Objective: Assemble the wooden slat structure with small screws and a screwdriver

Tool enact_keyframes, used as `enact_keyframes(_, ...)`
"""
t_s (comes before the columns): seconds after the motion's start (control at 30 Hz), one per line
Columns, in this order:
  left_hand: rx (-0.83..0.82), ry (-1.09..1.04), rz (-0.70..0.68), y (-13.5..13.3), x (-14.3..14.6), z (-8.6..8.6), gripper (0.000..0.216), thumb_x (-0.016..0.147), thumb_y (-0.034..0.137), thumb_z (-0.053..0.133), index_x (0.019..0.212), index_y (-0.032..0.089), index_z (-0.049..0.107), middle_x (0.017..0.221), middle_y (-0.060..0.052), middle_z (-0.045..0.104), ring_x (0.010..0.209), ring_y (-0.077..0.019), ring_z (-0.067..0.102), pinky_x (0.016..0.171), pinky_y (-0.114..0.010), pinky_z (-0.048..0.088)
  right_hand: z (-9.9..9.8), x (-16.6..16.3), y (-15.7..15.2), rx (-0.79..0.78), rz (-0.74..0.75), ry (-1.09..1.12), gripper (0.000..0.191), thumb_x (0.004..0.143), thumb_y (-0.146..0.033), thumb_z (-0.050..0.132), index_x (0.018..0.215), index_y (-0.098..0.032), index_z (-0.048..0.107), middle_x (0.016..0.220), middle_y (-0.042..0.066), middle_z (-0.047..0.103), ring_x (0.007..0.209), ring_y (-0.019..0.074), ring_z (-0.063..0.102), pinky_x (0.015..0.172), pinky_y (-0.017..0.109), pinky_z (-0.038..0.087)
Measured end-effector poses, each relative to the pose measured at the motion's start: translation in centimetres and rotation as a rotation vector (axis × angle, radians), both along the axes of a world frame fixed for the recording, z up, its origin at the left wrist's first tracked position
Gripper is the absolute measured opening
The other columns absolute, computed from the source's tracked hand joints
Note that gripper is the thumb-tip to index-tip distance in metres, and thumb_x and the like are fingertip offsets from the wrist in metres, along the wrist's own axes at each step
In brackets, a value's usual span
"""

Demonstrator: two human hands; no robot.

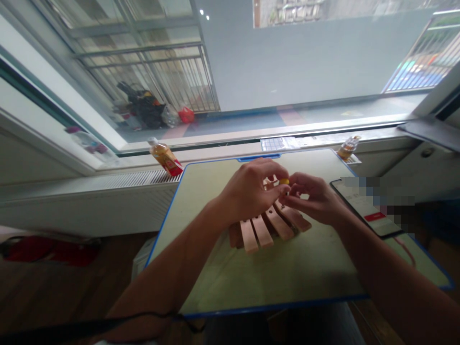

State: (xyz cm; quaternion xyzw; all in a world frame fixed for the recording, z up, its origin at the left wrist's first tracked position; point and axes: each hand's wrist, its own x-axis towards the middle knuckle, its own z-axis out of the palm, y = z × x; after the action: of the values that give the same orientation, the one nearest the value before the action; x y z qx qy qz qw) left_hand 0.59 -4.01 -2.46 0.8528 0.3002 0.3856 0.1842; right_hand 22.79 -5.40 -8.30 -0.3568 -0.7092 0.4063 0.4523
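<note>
Slats: 4 fanned under 2 hands

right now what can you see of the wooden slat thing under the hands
The wooden slat piece is pale, pinkish-tan wood: several flat, narrow strips fanned side by side with squared ends pointing toward the person. It lies flat on the green desk. The left hand and right hand hover over its far part, hiding it.
</note>
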Motion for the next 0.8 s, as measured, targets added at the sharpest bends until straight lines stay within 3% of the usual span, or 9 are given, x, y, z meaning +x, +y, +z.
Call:
enact_keyframes(0.13, -0.037, -0.024, -0.100, -0.02, -0.08, 0.04, 0.021, 0.094, 0.007, 0.068, 0.107, 0.018, 0.081, 0.111, -0.007, 0.083, 0.101, -0.0191, 0.076, 0.094, -0.035, 0.061, 0.14, 0.32, 0.06, 0.030, -0.012, -0.053, 0.031, 0.093, -0.048, 0.086, 0.092, -0.018, 0.078, 0.076, 0.003, 0.071, 0.067, 0.0157, 0.061, 0.058, 0.028, 0.048)
enact_keyframes(0.23, -0.041, -0.003, -0.103, -0.07, -0.15, 0.07, 0.023, 0.094, 0.011, 0.071, 0.113, 0.020, 0.081, 0.117, -0.007, 0.083, 0.107, -0.0202, 0.077, 0.096, -0.036, 0.061, 0.02, 0.27, 0.06, 0.052, -0.020, -0.059, 0.032, 0.094, -0.050, 0.086, 0.093, -0.020, 0.076, 0.076, 0.003, 0.071, 0.067, 0.0160, 0.060, 0.058, 0.029, 0.048)
enact_keyframes(0.4, -0.022, 0.017, -0.003, -0.02, -0.14, 0.04, 0.012, 0.092, 0.026, 0.082, 0.100, 0.019, 0.078, 0.099, -0.005, 0.080, 0.089, -0.0188, 0.073, 0.081, -0.034, 0.059, -0.03, 0.06, -0.02, 0.019, -0.017, -0.028, 0.037, 0.088, -0.050, 0.091, 0.089, -0.021, 0.068, 0.079, 0.001, 0.069, 0.069, 0.0158, 0.061, 0.059, 0.028, 0.049)
enact_keyframes(0.47, -0.026, 0.006, -0.014, 0.01, -0.13, 0.03, 0.005, 0.093, 0.021, 0.078, 0.098, 0.018, 0.078, 0.097, -0.005, 0.080, 0.087, -0.0176, 0.073, 0.081, -0.033, 0.059, 0.11, 0.10, -0.03, 0.010, 0.003, -0.048, 0.034, 0.089, -0.049, 0.090, 0.093, -0.020, 0.072, 0.081, 0.002, 0.070, 0.070, 0.0156, 0.062, 0.060, 0.028, 0.049)
enact_keyframes(0.63, -0.056, -0.019, -0.113, -0.05, -0.09, 0.07, 0.021, 0.094, 0.010, 0.070, 0.109, 0.018, 0.081, 0.112, -0.007, 0.083, 0.103, -0.0192, 0.077, 0.093, -0.035, 0.062, 0.31, 0.19, -0.07, 0.078, -0.018, -0.080, 0.034, 0.093, -0.051, 0.085, 0.088, -0.018, 0.078, 0.075, 0.003, 0.069, 0.066, 0.0163, 0.060, 0.059, 0.030, 0.049)
enact_keyframes(0.8, -0.037, -0.004, -0.073, -0.25, -0.01, 0.18, 0.024, 0.092, 0.025, 0.082, 0.115, 0.020, 0.078, 0.114, -0.007, 0.082, 0.103, -0.0211, 0.077, 0.092, -0.036, 0.062, 0.13, -0.08, -0.27, 0.086, -0.068, -0.071, 0.040, 0.093, -0.059, 0.084, 0.095, -0.019, 0.081, 0.082, 0.007, 0.075, 0.074, 0.0202, 0.065, 0.061, 0.031, 0.053)
